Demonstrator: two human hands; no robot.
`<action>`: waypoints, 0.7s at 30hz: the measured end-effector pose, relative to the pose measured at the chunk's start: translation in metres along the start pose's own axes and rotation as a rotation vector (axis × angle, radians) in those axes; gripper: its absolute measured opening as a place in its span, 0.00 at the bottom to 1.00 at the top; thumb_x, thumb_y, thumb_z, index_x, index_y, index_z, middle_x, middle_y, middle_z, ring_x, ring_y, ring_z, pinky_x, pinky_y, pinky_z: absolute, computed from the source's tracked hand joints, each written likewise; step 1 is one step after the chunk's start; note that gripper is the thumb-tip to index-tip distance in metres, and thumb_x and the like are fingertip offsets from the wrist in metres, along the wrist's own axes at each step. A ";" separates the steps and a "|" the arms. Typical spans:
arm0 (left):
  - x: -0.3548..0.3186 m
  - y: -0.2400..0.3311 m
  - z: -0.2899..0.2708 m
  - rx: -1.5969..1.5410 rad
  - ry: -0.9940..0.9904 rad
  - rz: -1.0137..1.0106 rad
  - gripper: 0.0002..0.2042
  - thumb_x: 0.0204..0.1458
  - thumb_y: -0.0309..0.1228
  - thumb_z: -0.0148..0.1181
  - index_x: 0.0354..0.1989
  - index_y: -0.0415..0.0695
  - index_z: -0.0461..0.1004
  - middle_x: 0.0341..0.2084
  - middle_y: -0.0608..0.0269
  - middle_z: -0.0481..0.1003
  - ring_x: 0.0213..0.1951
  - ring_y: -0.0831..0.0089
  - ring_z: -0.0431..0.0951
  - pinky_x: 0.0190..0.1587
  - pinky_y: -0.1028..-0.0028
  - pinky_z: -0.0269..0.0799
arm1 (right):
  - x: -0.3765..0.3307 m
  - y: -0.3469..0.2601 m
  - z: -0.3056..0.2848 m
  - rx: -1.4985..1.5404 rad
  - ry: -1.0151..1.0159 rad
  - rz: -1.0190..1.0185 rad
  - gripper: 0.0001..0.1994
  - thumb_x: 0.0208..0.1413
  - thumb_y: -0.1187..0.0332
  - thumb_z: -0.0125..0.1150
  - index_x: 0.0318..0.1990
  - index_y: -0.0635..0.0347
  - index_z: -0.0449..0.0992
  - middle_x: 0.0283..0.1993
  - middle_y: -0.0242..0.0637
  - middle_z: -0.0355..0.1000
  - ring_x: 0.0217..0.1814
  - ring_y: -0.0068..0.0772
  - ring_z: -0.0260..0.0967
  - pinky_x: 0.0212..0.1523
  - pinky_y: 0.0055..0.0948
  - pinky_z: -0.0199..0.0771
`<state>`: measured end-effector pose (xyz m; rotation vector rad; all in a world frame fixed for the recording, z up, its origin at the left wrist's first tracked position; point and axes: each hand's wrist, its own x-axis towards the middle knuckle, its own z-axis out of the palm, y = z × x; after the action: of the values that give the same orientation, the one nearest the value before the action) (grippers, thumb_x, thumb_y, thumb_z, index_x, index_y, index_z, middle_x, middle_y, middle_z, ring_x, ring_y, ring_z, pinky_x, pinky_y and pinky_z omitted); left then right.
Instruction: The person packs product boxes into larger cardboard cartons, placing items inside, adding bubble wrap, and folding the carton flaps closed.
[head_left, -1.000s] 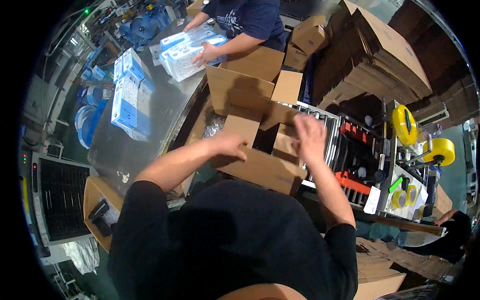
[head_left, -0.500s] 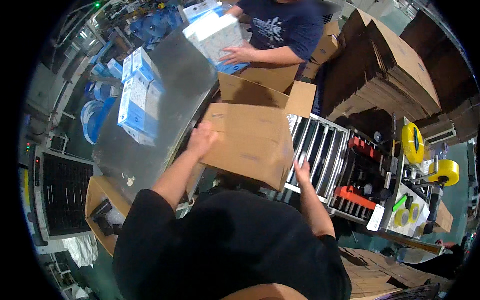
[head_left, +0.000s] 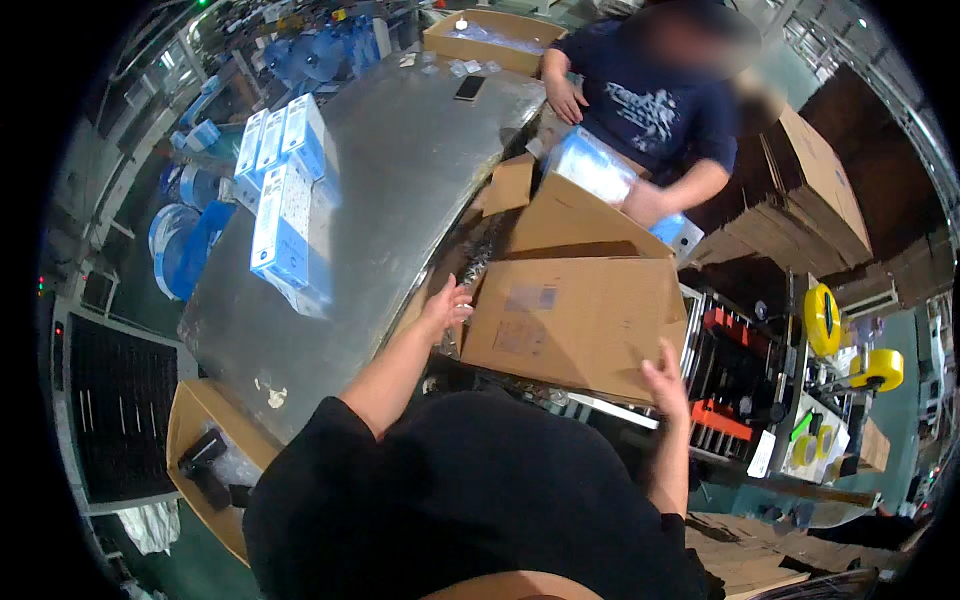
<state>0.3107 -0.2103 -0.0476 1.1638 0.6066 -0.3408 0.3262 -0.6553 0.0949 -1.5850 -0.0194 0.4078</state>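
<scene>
A brown cardboard box (head_left: 575,325) with raised flaps stands in front of me over the roller conveyor. Just off its left side is my left hand (head_left: 447,305), its fingers spread and nothing in them. My right hand (head_left: 665,382) is at the box's near right corner, fingers apart; whether it touches the cardboard I cannot tell. Across from me, a co-worker's hand (head_left: 648,203) rests on blue-and-white packages (head_left: 592,168) at the far side of the box, partly hidden behind a raised flap (head_left: 575,222).
More blue-and-white packages (head_left: 283,215) stand on the grey metal table (head_left: 400,170) at left, with a phone (head_left: 469,88) farther back. Red conveyor parts (head_left: 722,420) and yellow tape rolls (head_left: 822,320) are at right. Flattened cartons (head_left: 815,190) are stacked behind them.
My left hand has come off the box. The box sits farther right in view and is turned. The co-worker's packages have gone from above the table down to the box's far side.
</scene>
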 end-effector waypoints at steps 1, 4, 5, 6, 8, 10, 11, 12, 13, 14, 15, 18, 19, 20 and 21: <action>-0.007 0.019 0.002 -0.015 0.015 -0.072 0.45 0.55 0.68 0.36 0.70 0.42 0.51 0.63 0.53 0.63 0.58 0.60 0.68 0.62 0.59 0.58 | 0.012 0.003 0.025 -0.079 -0.210 -0.048 0.43 0.47 0.65 0.69 0.69 0.61 0.49 0.61 0.43 0.64 0.59 0.37 0.66 0.57 0.37 0.68; -0.018 0.050 -0.033 0.249 0.014 0.090 0.45 0.54 0.69 0.39 0.72 0.48 0.45 0.60 0.54 0.65 0.58 0.59 0.66 0.59 0.61 0.61 | 0.047 -0.012 0.112 -0.443 -0.847 -0.117 0.57 0.37 0.59 0.78 0.72 0.57 0.43 0.61 0.45 0.66 0.58 0.40 0.68 0.58 0.38 0.67; -0.027 0.063 -0.038 0.268 0.005 0.120 0.45 0.54 0.67 0.42 0.72 0.48 0.44 0.61 0.54 0.64 0.58 0.59 0.66 0.59 0.60 0.62 | 0.044 -0.031 0.137 -0.820 -0.838 -0.025 0.52 0.37 0.59 0.76 0.72 0.48 0.50 0.56 0.46 0.69 0.54 0.45 0.70 0.56 0.40 0.69; -0.034 0.074 -0.037 0.289 -0.004 0.150 0.45 0.54 0.66 0.45 0.72 0.48 0.44 0.62 0.53 0.63 0.59 0.58 0.65 0.59 0.60 0.62 | 0.050 -0.010 0.148 -1.008 -0.859 -0.156 0.46 0.40 0.59 0.73 0.69 0.45 0.55 0.56 0.45 0.70 0.54 0.46 0.71 0.54 0.40 0.70; -0.020 0.065 -0.051 0.430 -0.004 0.257 0.44 0.55 0.54 0.57 0.72 0.50 0.40 0.68 0.51 0.54 0.63 0.54 0.61 0.60 0.58 0.62 | 0.046 0.033 0.174 -1.305 -0.861 -0.235 0.34 0.45 0.59 0.66 0.64 0.43 0.64 0.56 0.44 0.71 0.54 0.48 0.71 0.51 0.41 0.72; -0.019 0.042 -0.048 0.910 0.212 0.475 0.44 0.54 0.45 0.59 0.73 0.56 0.36 0.68 0.47 0.53 0.66 0.48 0.56 0.62 0.56 0.60 | 0.032 0.049 0.204 -1.523 -0.813 -0.108 0.25 0.51 0.60 0.59 0.59 0.45 0.70 0.56 0.43 0.71 0.55 0.47 0.71 0.50 0.42 0.72; -0.037 0.049 -0.044 1.094 0.274 0.446 0.43 0.55 0.42 0.59 0.73 0.58 0.35 0.66 0.45 0.55 0.66 0.47 0.57 0.63 0.56 0.59 | 0.026 0.055 0.212 -1.627 -0.789 -0.053 0.23 0.52 0.61 0.56 0.58 0.47 0.71 0.56 0.43 0.71 0.55 0.47 0.71 0.50 0.43 0.72; -0.033 0.056 -0.043 0.961 0.194 0.406 0.42 0.55 0.38 0.59 0.72 0.60 0.36 0.65 0.44 0.58 0.65 0.46 0.59 0.63 0.57 0.60 | 0.018 0.058 0.215 -1.654 -0.732 -0.006 0.23 0.53 0.61 0.56 0.58 0.48 0.71 0.56 0.43 0.71 0.55 0.47 0.70 0.51 0.43 0.71; -0.030 0.060 -0.049 0.829 0.135 0.356 0.42 0.55 0.33 0.59 0.72 0.61 0.36 0.63 0.42 0.61 0.63 0.45 0.61 0.62 0.58 0.61 | 0.014 0.061 0.219 -1.644 -0.683 0.009 0.22 0.53 0.61 0.56 0.58 0.48 0.71 0.56 0.43 0.71 0.56 0.47 0.70 0.51 0.42 0.71; -0.009 0.051 -0.066 0.759 0.099 0.337 0.41 0.57 0.29 0.56 0.71 0.71 0.35 0.58 0.38 0.65 0.54 0.40 0.71 0.55 0.53 0.67 | 0.011 0.068 0.224 -1.626 -0.653 0.014 0.22 0.53 0.61 0.56 0.57 0.49 0.71 0.56 0.44 0.71 0.56 0.47 0.69 0.52 0.42 0.70; 0.008 0.046 -0.082 0.734 0.126 0.350 0.41 0.56 0.29 0.56 0.71 0.71 0.36 0.57 0.37 0.67 0.53 0.41 0.71 0.54 0.53 0.68 | 0.010 0.073 0.228 -1.593 -0.631 0.017 0.22 0.53 0.61 0.56 0.57 0.50 0.71 0.56 0.44 0.70 0.56 0.47 0.69 0.53 0.42 0.70; 0.034 0.044 -0.126 0.724 0.277 0.540 0.38 0.56 0.34 0.58 0.71 0.69 0.43 0.47 0.41 0.75 0.49 0.45 0.75 0.50 0.57 0.70 | 0.009 0.091 0.240 -1.431 -0.558 0.002 0.22 0.54 0.61 0.56 0.57 0.52 0.71 0.56 0.45 0.70 0.57 0.48 0.68 0.55 0.42 0.68; 0.032 0.058 -0.135 0.727 0.215 0.439 0.36 0.56 0.35 0.59 0.71 0.65 0.46 0.48 0.42 0.74 0.49 0.49 0.75 0.50 0.58 0.70 | 0.008 0.097 0.245 -1.366 -0.522 0.000 0.22 0.54 0.61 0.56 0.57 0.53 0.71 0.56 0.45 0.70 0.57 0.48 0.67 0.55 0.42 0.67; 0.020 0.085 -0.141 0.729 0.151 0.339 0.34 0.56 0.36 0.59 0.70 0.60 0.49 0.50 0.44 0.74 0.48 0.52 0.75 0.51 0.60 0.70 | 0.008 0.102 0.248 -1.302 -0.483 -0.004 0.21 0.54 0.61 0.56 0.57 0.54 0.71 0.55 0.46 0.70 0.57 0.48 0.67 0.56 0.41 0.67; 0.004 0.114 -0.148 0.731 0.089 0.239 0.33 0.56 0.37 0.60 0.70 0.56 0.53 0.51 0.45 0.73 0.48 0.55 0.76 0.51 0.61 0.70 | 0.009 0.105 0.252 -1.239 -0.447 -0.013 0.21 0.55 0.61 0.56 0.56 0.54 0.71 0.55 0.46 0.70 0.58 0.48 0.66 0.57 0.41 0.66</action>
<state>0.3364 -0.0308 -0.0031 1.9424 0.4156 -0.3140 0.2423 -0.4167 -0.0088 -2.6534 -0.7481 0.8164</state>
